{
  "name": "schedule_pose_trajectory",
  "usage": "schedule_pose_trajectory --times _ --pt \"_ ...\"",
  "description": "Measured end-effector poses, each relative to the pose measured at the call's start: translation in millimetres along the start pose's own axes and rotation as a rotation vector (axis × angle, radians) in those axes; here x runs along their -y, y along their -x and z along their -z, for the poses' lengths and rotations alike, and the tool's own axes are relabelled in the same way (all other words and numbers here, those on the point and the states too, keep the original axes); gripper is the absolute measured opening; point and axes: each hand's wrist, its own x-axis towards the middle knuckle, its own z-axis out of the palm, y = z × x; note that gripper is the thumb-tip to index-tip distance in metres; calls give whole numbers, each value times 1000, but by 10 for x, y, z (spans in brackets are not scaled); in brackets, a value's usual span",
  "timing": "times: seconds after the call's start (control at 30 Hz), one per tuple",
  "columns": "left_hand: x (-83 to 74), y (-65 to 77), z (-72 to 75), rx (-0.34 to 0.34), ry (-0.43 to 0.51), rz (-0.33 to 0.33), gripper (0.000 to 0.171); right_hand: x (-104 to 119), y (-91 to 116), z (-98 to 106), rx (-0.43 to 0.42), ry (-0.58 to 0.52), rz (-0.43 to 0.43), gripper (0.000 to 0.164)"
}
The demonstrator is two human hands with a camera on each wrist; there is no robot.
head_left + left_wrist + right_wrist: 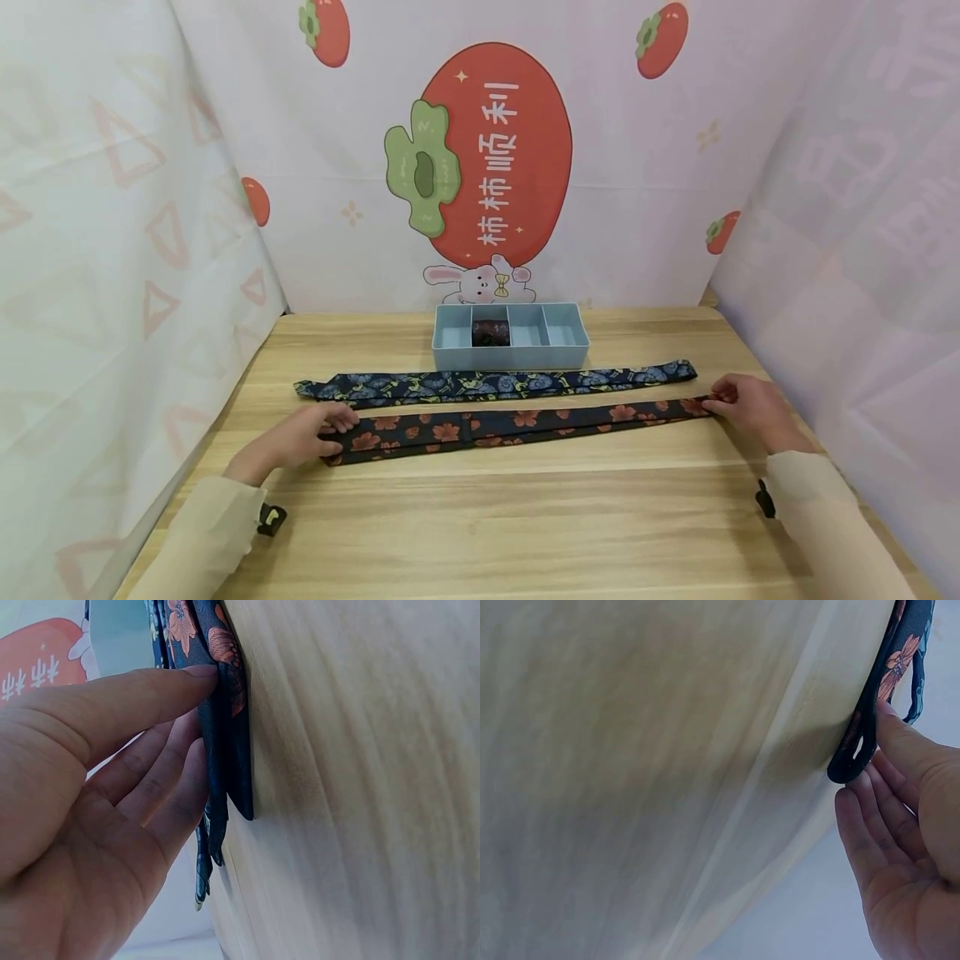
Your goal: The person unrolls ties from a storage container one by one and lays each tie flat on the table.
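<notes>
A dark necktie with orange-red flowers lies folded lengthwise across the wooden table. At its wide left end, my left hand pinches the layers, thumb on top and the other fingers behind the edge. My right hand is at the narrow right end, where the cloth loops back in a fold. The right thumb presses on the flowered side, with the fingers curled around the fold's far side. Just behind lies a second necktie, navy with blue and yellow patterns, untouched by either hand.
A light blue box with several compartments stands behind the neckties, near the back edge. One compartment holds a dark rolled bundle. Printed cloth hangs at the back and both sides. Bare wood stretches in front of the neckties.
</notes>
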Motion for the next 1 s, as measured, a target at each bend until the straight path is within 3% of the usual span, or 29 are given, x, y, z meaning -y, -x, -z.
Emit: schedule_pose_trajectory --times 0.4,0.6,0.8,1.0 --pt "63 -28 69 -17 -41 36 36 132 -102 -39 20 -11 5 21" --pt "-46 -80 123 -4 -174 -24 32 190 -212 160 90 2 39 24" --pt "-267 -212 287 30 -248 -40 27 596 -404 431 137 25 66 45" --pt "-531 -509 454 14 -316 -16 41 1163 -671 514 161 94 194 55"
